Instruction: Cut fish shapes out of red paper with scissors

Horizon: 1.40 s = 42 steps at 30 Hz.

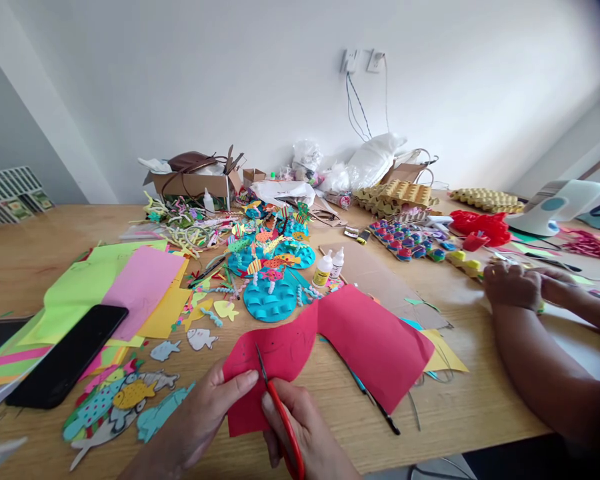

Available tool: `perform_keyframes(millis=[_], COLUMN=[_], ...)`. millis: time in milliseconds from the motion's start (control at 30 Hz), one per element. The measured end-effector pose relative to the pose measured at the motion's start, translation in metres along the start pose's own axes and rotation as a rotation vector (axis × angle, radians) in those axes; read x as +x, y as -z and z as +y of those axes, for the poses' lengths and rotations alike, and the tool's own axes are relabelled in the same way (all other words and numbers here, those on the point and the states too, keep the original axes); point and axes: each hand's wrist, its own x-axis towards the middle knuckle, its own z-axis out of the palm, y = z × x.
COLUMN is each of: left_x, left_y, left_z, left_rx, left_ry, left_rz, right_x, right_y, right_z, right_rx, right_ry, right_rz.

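My left hand (207, 407) pinches the left edge of a red paper sheet (290, 350), thumb on top. Faint drawn marks show on its left part, and its right part lies spread over the table. My right hand (300, 423) is closed around red-handled scissors (285, 427), whose blades are at the paper beside my left thumb. Left of my hands lie cut paper fish, among them a yellow one (134, 395) and a teal one (165, 410). Behind the red sheet are blue paper discs (270, 298) with small fish on them, and two glue bottles (323, 268).
A black phone (67, 357) rests on coloured sheets (80, 283) at the left. Another person's hands (513, 287) work at the right, near painted egg cartons (403, 240). A white glue-gun-like device (555, 208), boxes (195, 187) and bags stand farther back.
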Motion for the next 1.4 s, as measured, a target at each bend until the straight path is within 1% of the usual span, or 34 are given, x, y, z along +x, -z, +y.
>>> perform_keyframes(millis=[100, 267, 500, 633, 700, 833, 933, 1000, 1100, 1167, 1267, 1300, 1367, 1400], left_x=[0.000, 0.000, -0.003, -0.002, -0.002, 0.000, 0.002, 0.003, 0.005, 0.006, 0.009, 0.010, 0.013, 0.014], left_y=[0.001, 0.005, 0.008, 0.012, 0.013, 0.013, 0.013, 0.014, 0.016, 0.018, 0.022, 0.023, 0.027, 0.029], left_z=[-0.004, -0.013, -0.023, -0.028, -0.030, -0.034, -0.039, -0.042, -0.043, -0.040, -0.037, -0.037, -0.037, -0.038], left_rx=[-0.014, -0.046, -0.017, 0.007, 0.025, 0.060, 0.049, 0.018, -0.029, -0.062, -0.070, -0.060, -0.037, -0.024], left_ry=[0.010, 0.020, 0.055, 0.064, 0.073, 0.065, 0.100, 0.120, 0.087, 0.078, 0.087, 0.086, 0.088, 0.097], left_rz=[0.005, 0.063, 0.031, 0.069, 0.070, 0.033, -0.018, -0.030, -0.007, 0.029, 0.108, 0.130, 0.146, 0.141], right_x=[0.000, 0.001, 0.002, 0.004, 0.005, 0.007, 0.009, 0.010, 0.010, 0.008, 0.005, 0.004, 0.002, 0.001], right_y=[0.000, -0.001, -0.002, -0.004, -0.004, -0.002, -0.001, 0.000, 0.003, 0.007, 0.020, 0.027, 0.043, 0.052], right_z=[0.002, 0.013, 0.020, 0.028, 0.031, 0.035, 0.038, 0.039, 0.037, 0.033, 0.024, 0.021, 0.017, 0.017], right_rx=[-0.024, 0.016, 0.012, 0.025, 0.029, 0.032, 0.060, 0.068, 0.049, 0.035, -0.027, -0.077, -0.246, -0.347], right_ry=[-0.007, -0.034, -0.099, -0.092, -0.089, -0.088, -0.083, -0.081, -0.061, -0.048, -0.039, -0.022, 0.044, 0.053], right_rz=[0.005, -0.004, 0.001, 0.003, 0.005, 0.012, 0.009, 0.008, 0.010, 0.023, 0.095, 0.147, 0.281, 0.378])
